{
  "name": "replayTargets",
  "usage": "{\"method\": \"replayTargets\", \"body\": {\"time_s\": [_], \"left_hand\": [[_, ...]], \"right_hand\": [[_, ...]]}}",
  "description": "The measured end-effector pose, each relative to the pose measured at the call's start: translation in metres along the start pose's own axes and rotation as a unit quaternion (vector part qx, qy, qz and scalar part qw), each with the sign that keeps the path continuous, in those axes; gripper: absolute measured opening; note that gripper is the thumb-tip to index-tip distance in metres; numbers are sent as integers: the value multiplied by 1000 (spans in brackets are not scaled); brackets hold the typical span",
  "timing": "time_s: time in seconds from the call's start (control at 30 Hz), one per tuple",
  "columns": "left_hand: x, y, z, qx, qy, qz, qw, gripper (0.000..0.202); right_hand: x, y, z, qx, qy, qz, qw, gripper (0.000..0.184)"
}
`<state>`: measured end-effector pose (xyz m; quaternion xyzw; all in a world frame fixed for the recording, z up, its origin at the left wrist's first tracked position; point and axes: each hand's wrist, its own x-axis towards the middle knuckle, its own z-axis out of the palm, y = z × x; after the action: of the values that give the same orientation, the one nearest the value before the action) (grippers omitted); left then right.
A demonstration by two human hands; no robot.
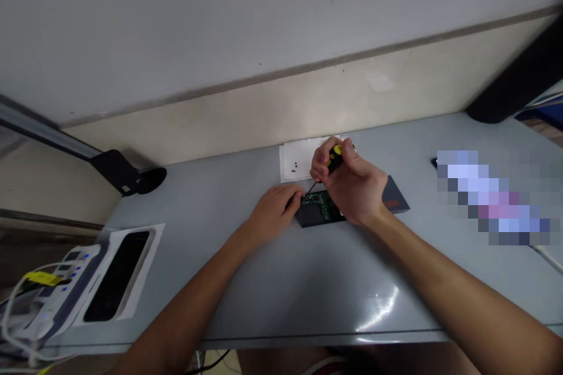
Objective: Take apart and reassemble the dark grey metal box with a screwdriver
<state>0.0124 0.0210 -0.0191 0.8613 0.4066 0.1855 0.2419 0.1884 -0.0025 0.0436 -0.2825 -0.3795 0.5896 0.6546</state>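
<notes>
My right hand (356, 187) is closed around the black and yellow handle of a screwdriver (336, 158). Its thin shaft slants down to the left, and the tip meets the upper left part of a flat black device with an exposed green circuit board (323, 205). At that device's left end, my left hand (275, 211) grips the edge with its fingers held together; the fingertips are partly hidden. My right hand and wrist cover the right part of the device. Several tiny dark screws (295, 166) lie on a white sheet of paper (287, 155) just behind.
A dark grey flat piece (396, 196) lies right of the device. On the left are a black phone (118, 275) on white paper and a white power strip (65, 287) with cables. A black stand base (152, 180) rests at the back left. A pixelated screen (488, 199) sits right.
</notes>
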Motion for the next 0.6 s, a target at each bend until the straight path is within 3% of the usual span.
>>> {"method": "replayTargets", "body": {"time_s": [0.6], "left_hand": [[-1,-1,1,-3,1,-3,1000,28]], "right_hand": [[-1,1,0,-7,-7,4,1000,52]]}}
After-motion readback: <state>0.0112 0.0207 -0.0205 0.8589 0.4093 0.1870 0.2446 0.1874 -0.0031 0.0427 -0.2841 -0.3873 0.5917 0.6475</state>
